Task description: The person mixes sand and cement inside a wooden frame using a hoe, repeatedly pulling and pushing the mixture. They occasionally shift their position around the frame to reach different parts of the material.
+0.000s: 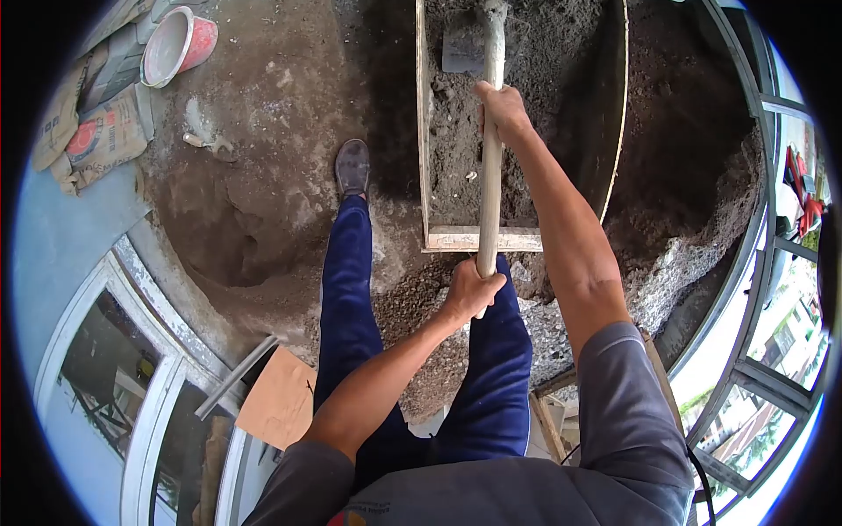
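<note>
A hoe with a long pale wooden handle [491,188] runs up the middle of the view. Its flat metal blade [462,51] lies against grey, crumbly mortar mix [452,131] inside a wooden-sided mixing trough [482,238]. My left hand [474,287] is wrapped round the handle close to its near end, just outside the trough's near board. Farther up the shaft, over the mix, my right hand [503,110] grips the same handle. The top of the hoe's head is cut off by the frame edge.
A red-and-white bucket [189,48] lies tipped at the upper left, near paper cement bags [101,140]. Sand [228,228] and gravel [430,342] are heaped around my legs. A wooden board [279,399] leans by the window frame at left; metal framing [761,307] stands at right.
</note>
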Demonstrator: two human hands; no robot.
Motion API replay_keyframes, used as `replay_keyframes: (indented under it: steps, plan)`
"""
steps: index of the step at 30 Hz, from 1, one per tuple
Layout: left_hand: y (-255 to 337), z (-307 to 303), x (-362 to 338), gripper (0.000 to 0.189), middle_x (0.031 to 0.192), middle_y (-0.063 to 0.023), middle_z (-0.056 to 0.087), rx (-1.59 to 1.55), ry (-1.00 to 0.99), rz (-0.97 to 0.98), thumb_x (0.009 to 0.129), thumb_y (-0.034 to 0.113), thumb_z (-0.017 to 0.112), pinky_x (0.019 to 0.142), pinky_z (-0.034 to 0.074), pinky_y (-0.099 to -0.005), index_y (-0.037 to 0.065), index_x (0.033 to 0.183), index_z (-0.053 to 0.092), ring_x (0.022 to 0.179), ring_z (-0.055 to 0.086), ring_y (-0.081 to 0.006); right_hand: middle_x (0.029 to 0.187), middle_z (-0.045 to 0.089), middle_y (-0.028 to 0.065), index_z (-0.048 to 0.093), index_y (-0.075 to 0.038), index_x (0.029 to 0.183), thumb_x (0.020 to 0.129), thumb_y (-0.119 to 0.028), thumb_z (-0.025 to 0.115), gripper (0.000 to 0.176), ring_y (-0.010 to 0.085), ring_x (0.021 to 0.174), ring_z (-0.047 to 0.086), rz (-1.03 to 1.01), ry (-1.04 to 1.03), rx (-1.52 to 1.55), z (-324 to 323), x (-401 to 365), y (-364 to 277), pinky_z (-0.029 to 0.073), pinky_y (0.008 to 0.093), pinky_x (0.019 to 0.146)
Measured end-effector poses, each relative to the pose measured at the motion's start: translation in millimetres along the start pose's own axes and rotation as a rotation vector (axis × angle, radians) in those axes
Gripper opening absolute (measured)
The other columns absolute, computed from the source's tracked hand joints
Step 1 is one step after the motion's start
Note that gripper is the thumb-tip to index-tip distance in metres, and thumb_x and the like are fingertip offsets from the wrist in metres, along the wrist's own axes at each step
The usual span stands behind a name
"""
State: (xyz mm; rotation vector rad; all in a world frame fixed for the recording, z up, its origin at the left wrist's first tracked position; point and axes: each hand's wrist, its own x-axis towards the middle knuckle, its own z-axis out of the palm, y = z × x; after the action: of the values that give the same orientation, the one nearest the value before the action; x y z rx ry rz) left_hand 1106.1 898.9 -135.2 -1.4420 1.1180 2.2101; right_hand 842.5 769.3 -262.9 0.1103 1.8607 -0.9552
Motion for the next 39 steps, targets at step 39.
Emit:
replay_keyframes:
  steps: [39]
  plan:
    - [228,123,-129,0.039,0.077,-0.0092,0.063,-0.384,-0.373,-0.290,0.101,0.032,0.069,0.048,0.057,-0.0309,-0.005,0.101,0.056,0.059,0.067,-0.0166,0.061,0.049,-0.0005,0.048,-0.012,0.082,0.098,-0.018,0.063,0.022,0.0126,0.047,0.047,0.706,-0.423,0.362,-111,-60,55,0.044,0.0294,0.044]
